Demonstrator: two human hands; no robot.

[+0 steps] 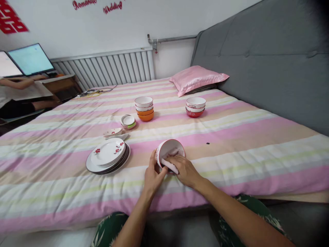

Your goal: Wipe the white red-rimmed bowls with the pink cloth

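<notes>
My left hand (pixel 152 175) grips the left side of a white bowl with a red rim (pixel 168 148), tilted toward me on the striped bed cover. My right hand (pixel 184 169) presses a pale pink cloth (pixel 170 164) over the bowl's near rim and into its inside, fingers closed on the cloth. Both hands sit near the front edge of the bed (pixel 231 161).
A stack of plates with red flowers (pixel 108 155) lies to the left. Small dishes (pixel 128 120) and a spoon dish (pixel 113 132) lie behind it. Two bowl stacks (pixel 144 108) (pixel 195 106) stand farther back, near a pink pillow (pixel 196 78). A person sits at monitors far left (pixel 17 84).
</notes>
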